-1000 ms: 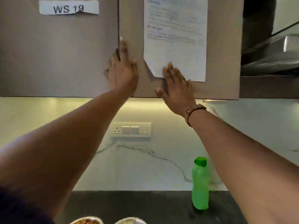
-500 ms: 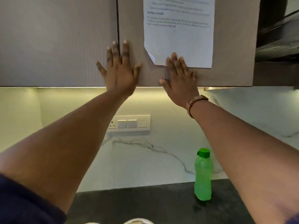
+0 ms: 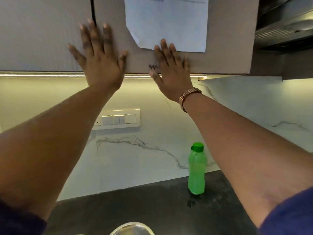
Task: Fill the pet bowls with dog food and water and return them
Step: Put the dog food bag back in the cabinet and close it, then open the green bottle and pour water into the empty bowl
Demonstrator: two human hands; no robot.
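Both arms reach up to the shut overhead cabinet. My left hand (image 3: 100, 60) lies flat with fingers spread across the seam between the left door (image 3: 42, 34) and the right door (image 3: 227, 41). My right hand (image 3: 171, 72) presses flat on the right door's lower edge, its fingertips on the bottom of a taped paper sheet (image 3: 167, 24). Neither hand holds anything. A green water bottle (image 3: 196, 170) with its cap on stands upright on the dark counter (image 3: 135, 206) by the wall. The rim of one metal bowl (image 3: 132, 228) shows at the bottom edge; its contents are hidden.
A switch panel (image 3: 118, 118) is set in the white marble backsplash under the cabinet light strip. A metal range hood (image 3: 286, 22) juts out at the upper right, next to the cabinet.
The view has tilted and drawn closer to the cabinet. My left hand's fingers have spread flat over the door seam. The right hand stays on the door's lower edge. The doors look shut.
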